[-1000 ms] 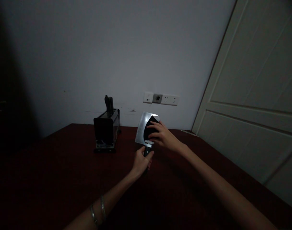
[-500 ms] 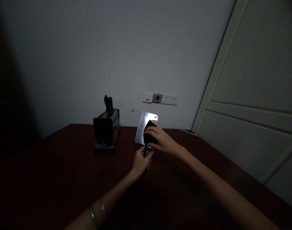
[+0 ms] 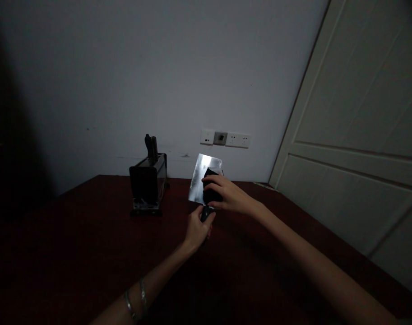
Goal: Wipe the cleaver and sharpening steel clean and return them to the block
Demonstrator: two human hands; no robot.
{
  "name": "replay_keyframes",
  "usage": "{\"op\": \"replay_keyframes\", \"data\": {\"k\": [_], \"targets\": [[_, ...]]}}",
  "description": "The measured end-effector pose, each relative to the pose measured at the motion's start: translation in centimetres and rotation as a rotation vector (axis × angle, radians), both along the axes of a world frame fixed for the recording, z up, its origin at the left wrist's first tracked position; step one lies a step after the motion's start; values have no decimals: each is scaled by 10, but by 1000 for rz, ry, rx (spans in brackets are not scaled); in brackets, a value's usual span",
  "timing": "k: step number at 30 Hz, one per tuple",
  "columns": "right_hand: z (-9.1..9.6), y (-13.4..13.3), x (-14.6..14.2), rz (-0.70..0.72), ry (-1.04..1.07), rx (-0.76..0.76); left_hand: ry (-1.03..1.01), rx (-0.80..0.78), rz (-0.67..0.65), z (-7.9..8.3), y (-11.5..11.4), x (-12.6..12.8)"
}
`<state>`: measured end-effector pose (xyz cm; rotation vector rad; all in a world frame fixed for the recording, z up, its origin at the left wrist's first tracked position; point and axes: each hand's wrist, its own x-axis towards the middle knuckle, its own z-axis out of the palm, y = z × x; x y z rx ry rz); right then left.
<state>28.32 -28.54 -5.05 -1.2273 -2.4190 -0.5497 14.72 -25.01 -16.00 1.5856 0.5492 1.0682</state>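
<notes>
My left hand [image 3: 197,228] is closed around the black handle of a cleaver [image 3: 196,185], whose broad shiny blade points up and away from me. Against the right part of the blade, my right hand [image 3: 226,194] presses a black cloth [image 3: 210,193], with fingers bent over it. The cloth hides part of the blade, and its own far side is out of sight. To the left stands a black knife block [image 3: 144,186] with dark knife handles [image 3: 151,146] sticking up from its top.
A dark red table [image 3: 107,243] lies under my hands and reaches back to a pale wall [image 3: 151,81]. Sockets and switches [image 3: 226,138] are set in the wall behind the cleaver. A panelled white door [image 3: 358,135] rises along the right side.
My right hand and the cloth have shifted very slightly on the blade, and the cleaver has tilted a little, changing its glare. Both hands keep their holds.
</notes>
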Motion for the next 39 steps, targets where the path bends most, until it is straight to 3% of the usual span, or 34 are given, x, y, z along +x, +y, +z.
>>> {"op": "replay_keyframes", "data": {"k": [8, 15, 21, 27, 34, 39], "targets": [[-5, 1, -12, -77, 87, 84, 6, 45, 50, 1, 2, 1], [4, -5, -8, -24, 48, 20, -6, 15, 15, 5, -1, 0], [-5, -1, -16, -92, 95, 95, -7, 45, 32, 3, 0, 0], [1, -7, -12, -44, 54, 13, -14, 34, 6, 3, 0, -1], [-4, -4, -17, -91, 99, 75, -6, 49, 27, 2, 1, -1], [0, -4, -13, -48, 49, 16, 9, 34, 18, 3, 2, -1]]}}
